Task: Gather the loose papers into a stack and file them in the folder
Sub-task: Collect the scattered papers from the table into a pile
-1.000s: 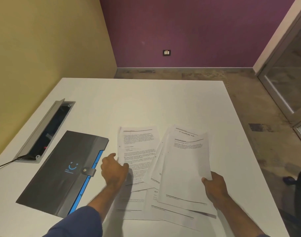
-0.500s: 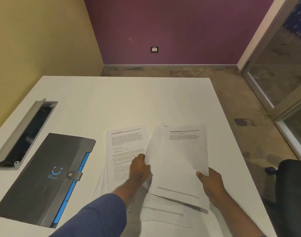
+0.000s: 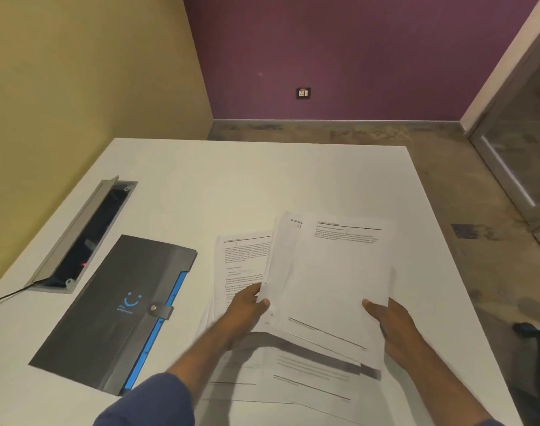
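Head view: left hand (image 3: 247,312) and right hand (image 3: 388,318) pinch the lifted sheaf of papers (image 3: 327,281) by its near corners, long axis running away from the person; closed grey folder (image 3: 115,309) lies leftward on the white table (image 3: 262,186), nearer the left hand, with loose sheets (image 3: 241,262) between

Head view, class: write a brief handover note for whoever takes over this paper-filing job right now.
Left hand: grips the left edge of the lifted sheaf of papers.
Right hand: grips its right edge.
More loose sheets lie on the white table, beneath and left of the sheaf.
Grey folder lies left of them, snap strap fastened.
Done: some sheets gathered.
Left: collect the rest, square the stack, open the folder, file.
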The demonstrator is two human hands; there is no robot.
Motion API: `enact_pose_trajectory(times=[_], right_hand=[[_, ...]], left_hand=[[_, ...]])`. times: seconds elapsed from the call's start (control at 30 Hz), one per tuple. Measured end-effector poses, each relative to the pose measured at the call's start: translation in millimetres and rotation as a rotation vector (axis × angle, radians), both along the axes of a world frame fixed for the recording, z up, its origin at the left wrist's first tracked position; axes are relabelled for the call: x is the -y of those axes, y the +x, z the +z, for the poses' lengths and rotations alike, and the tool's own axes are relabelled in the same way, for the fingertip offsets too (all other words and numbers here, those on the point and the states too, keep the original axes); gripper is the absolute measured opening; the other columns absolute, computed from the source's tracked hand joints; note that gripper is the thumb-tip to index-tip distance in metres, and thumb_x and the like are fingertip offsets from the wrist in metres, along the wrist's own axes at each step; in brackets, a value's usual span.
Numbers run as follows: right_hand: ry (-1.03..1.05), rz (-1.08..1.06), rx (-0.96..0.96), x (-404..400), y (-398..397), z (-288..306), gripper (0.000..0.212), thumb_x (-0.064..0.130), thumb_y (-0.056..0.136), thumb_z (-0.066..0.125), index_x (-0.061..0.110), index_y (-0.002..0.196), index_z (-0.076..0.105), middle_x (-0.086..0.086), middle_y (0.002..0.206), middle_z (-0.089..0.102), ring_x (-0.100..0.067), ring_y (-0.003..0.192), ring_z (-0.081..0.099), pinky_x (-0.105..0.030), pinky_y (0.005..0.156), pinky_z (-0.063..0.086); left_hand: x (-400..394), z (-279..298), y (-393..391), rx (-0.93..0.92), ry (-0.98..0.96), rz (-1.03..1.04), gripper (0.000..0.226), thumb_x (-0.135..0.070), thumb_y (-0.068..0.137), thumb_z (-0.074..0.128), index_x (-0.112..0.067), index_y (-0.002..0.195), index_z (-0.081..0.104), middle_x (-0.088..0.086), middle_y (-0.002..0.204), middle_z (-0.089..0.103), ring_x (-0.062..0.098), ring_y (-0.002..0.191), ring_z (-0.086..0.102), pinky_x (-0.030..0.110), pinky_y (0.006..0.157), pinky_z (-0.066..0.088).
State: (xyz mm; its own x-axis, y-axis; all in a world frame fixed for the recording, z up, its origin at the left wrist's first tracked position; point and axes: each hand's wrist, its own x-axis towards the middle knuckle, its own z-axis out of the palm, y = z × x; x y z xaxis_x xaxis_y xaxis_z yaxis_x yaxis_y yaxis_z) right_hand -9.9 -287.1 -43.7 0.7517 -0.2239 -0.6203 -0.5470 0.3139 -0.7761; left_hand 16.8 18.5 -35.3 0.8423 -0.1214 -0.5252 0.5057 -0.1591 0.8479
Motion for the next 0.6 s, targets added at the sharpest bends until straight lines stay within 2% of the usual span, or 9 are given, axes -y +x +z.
enact_pose_trajectory(times=[0.1, 0.23, 0.3, 0.4, 0.43, 0.5, 0.53, 0.6], right_hand=[[0.012, 0.068, -0.017, -14, 11, 2, 0.026, 0.002, 0.088, 0.063, 0.008, 0.113, 0.066, -0.009, 0.102, 0.075, -0.028, 0.094, 0.070, -0.038, 0.084, 0.053], [-0.035, 0.139, 0.027, -35, 22, 6, 0.037, -0.012, 0.085, 0.057, 0.010, 0.115, 0.061, -0.014, 0.106, 0.071, -0.031, 0.095, 0.068, -0.041, 0.084, 0.053], [-0.058, 0.152, 0.013, -44, 25, 5, 0.040, -0.015, 0.084, 0.057, 0.008, 0.117, 0.060, -0.014, 0.106, 0.070, -0.032, 0.095, 0.066, -0.042, 0.087, 0.052], [-0.058, 0.157, -0.033, -52, 28, 1, 0.036, -0.015, 0.083, 0.058, 0.010, 0.107, 0.063, -0.010, 0.095, 0.070, -0.026, 0.083, 0.066, -0.034, 0.073, 0.053], [-0.090, 0.162, -0.049, -53, 28, -1, 0.033, -0.015, 0.082, 0.059, 0.011, 0.102, 0.064, -0.007, 0.091, 0.071, -0.023, 0.080, 0.066, -0.031, 0.067, 0.052], [-0.149, 0.165, -0.069, -53, 28, -4, 0.034, -0.014, 0.081, 0.060, 0.015, 0.097, 0.065, -0.004, 0.087, 0.071, -0.022, 0.077, 0.067, -0.030, 0.066, 0.052], [-0.167, 0.162, -0.079, -53, 28, -6, 0.036, -0.015, 0.079, 0.060, 0.015, 0.097, 0.065, -0.004, 0.088, 0.070, -0.024, 0.079, 0.067, -0.032, 0.069, 0.052], [-0.209, 0.152, -0.098, -53, 26, -8, 0.040, -0.018, 0.076, 0.058, 0.017, 0.094, 0.065, -0.005, 0.087, 0.070, -0.027, 0.079, 0.066, -0.035, 0.074, 0.053]], left_hand=[[-6, 3, -4, -0.030, -0.053, -0.019, 0.035, -0.004, 0.095, 0.056, -0.017, 0.127, 0.063, 0.007, 0.119, 0.073, 0.027, 0.110, 0.069, 0.046, 0.100, 0.052], [-12, 12, -4, -0.120, -0.241, 0.017, 0.032, -0.005, 0.090, 0.068, -0.010, 0.122, 0.066, 0.013, 0.115, 0.074, 0.031, 0.103, 0.072, 0.039, 0.084, 0.060], [-16, 14, -3, -0.152, -0.218, 0.051, 0.028, 0.001, 0.090, 0.063, -0.008, 0.117, 0.069, 0.012, 0.111, 0.075, 0.029, 0.099, 0.073, 0.036, 0.080, 0.061], [-22, 8, 0, -0.081, 0.065, 0.151, 0.015, -0.008, 0.087, 0.057, -0.010, 0.091, 0.072, 0.009, 0.092, 0.075, 0.027, 0.081, 0.072, 0.036, 0.073, 0.057], [-25, 4, 2, -0.038, 0.197, 0.190, 0.013, -0.014, 0.086, 0.058, -0.013, 0.089, 0.070, 0.008, 0.092, 0.073, 0.024, 0.080, 0.068, 0.034, 0.074, 0.053], [-33, -5, 6, 0.040, 0.515, 0.221, 0.025, -0.023, 0.090, 0.061, -0.014, 0.112, 0.068, 0.006, 0.112, 0.069, 0.022, 0.100, 0.063, 0.031, 0.085, 0.048], [-38, -10, 7, 0.071, 0.667, 0.216, 0.036, -0.029, 0.090, 0.064, -0.014, 0.123, 0.063, 0.005, 0.121, 0.065, 0.023, 0.109, 0.060, 0.033, 0.091, 0.047], [-45, -17, 6, 0.084, 0.887, 0.197, 0.054, -0.040, 0.086, 0.069, -0.015, 0.131, 0.054, 0.007, 0.128, 0.057, 0.028, 0.117, 0.054, 0.042, 0.094, 0.046]])
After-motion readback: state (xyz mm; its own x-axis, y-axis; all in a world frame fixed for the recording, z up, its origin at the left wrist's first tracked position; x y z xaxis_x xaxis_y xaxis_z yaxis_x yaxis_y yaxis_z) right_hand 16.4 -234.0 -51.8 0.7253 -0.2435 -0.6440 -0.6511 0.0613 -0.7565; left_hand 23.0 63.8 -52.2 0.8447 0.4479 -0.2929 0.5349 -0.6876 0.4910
